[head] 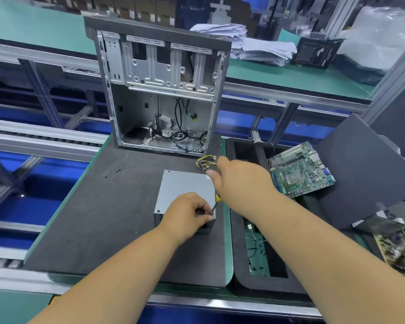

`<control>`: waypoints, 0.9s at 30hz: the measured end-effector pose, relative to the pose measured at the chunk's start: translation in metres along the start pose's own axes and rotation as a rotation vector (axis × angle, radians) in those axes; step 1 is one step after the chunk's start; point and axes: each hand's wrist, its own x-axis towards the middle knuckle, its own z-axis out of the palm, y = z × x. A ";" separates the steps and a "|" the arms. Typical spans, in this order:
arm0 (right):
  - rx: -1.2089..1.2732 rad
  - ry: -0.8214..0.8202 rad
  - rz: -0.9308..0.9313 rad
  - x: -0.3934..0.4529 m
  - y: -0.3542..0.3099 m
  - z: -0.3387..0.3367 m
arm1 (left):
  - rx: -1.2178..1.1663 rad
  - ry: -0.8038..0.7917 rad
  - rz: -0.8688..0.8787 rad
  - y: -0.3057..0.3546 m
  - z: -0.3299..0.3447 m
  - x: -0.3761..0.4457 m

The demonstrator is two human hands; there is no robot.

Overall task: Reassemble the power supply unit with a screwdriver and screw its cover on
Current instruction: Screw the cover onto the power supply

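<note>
Two bare forearms rise from the bottom edge of the frame toward its middle. The left hand [187,215] sits just below centre, its fingers curled down over the near right corner of the power supply unit [185,190], with thumb and fingertips drawn together right at the screwdriver's tip; they look to be pinching a small screw there, but it is too small to make out. The right hand [239,178], slightly above and to the right, wraps around the upper handle of the screwdriver [216,199], of which only the yellow lower handle and the thin shaft show. The tool slants down and to the left, its tip meeting the cover's near right corner beside the left fingers.

The power supply unit is a grey metal box resting on a dark mat [117,206] at the centre of the frame, cover on top, one screw visible at its near left corner. A bundle of yellow and black wires [205,160] spreads from its far right corner.

Behind it, at upper centre, an open computer case [159,90] stands upright with loose black cables in its bottom. At the right, a green motherboard [301,169] lies tilted in a black foam tray [241,265], next to a dark grey side panel [360,169]. Stacks of paper [243,40] sit on the far green bench at the top.
</note>
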 end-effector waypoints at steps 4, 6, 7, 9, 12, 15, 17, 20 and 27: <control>0.375 -0.204 -0.153 -0.003 0.009 -0.016 | 0.000 0.026 -0.003 -0.001 0.002 -0.001; 0.178 -0.105 -0.150 -0.003 0.005 -0.016 | 0.014 0.025 0.003 -0.001 0.002 -0.001; 0.016 -0.051 -0.098 -0.003 0.002 -0.012 | 0.021 0.021 0.004 -0.002 0.002 -0.001; -0.147 -0.019 0.015 -0.003 0.001 -0.004 | 0.027 0.012 0.008 -0.002 0.001 0.000; 0.212 -0.137 0.013 0.000 0.010 -0.005 | 0.018 0.008 0.007 -0.002 0.001 0.000; 0.377 -0.233 -0.112 -0.001 0.017 -0.016 | 0.019 0.009 0.000 -0.002 0.001 0.000; 0.171 -0.100 -0.060 -0.001 0.011 -0.011 | 0.032 0.003 0.007 -0.002 0.001 0.001; -0.102 -0.033 0.125 0.000 0.002 -0.002 | 0.028 -0.003 0.016 -0.001 0.000 0.001; 0.315 -0.229 -0.135 0.001 0.016 -0.010 | 0.023 0.007 -0.001 -0.001 0.000 0.000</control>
